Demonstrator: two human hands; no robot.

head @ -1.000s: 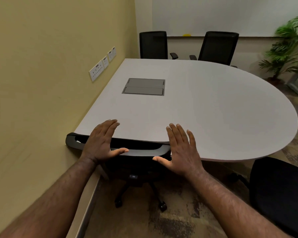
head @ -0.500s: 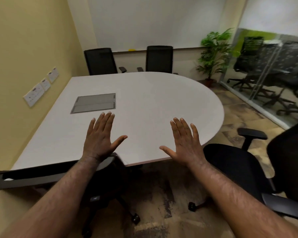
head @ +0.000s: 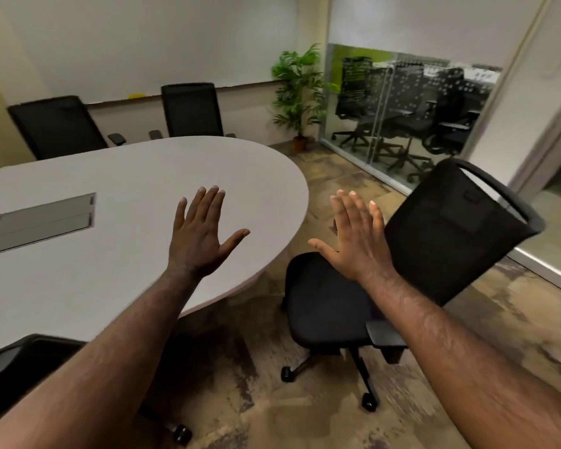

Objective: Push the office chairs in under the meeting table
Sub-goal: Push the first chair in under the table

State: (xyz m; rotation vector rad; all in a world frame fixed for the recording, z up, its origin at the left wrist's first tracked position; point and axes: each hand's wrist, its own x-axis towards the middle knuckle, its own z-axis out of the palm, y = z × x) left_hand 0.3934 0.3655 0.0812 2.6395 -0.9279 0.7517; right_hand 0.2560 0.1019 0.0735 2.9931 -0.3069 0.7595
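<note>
Over the rounded end of the meeting table [head: 117, 176], both hands are up in the air with fingers spread flat, holding nothing. The left hand [head: 201, 236] is above the tabletop, the right hand [head: 357, 244] is out past the table's edge, above the seat of a black office chair [head: 327, 299]. That chair stands out on the floor just beside the curved end, not tucked in, its backrest tipped away to the right. Another chair [head: 20, 358] at bottom left sits under the near edge. Two more chairs [head: 188, 108] are against the far side, near a potted plant [head: 300, 89]. There's a grey hatch [head: 39, 222] set into the tabletop.
</note>
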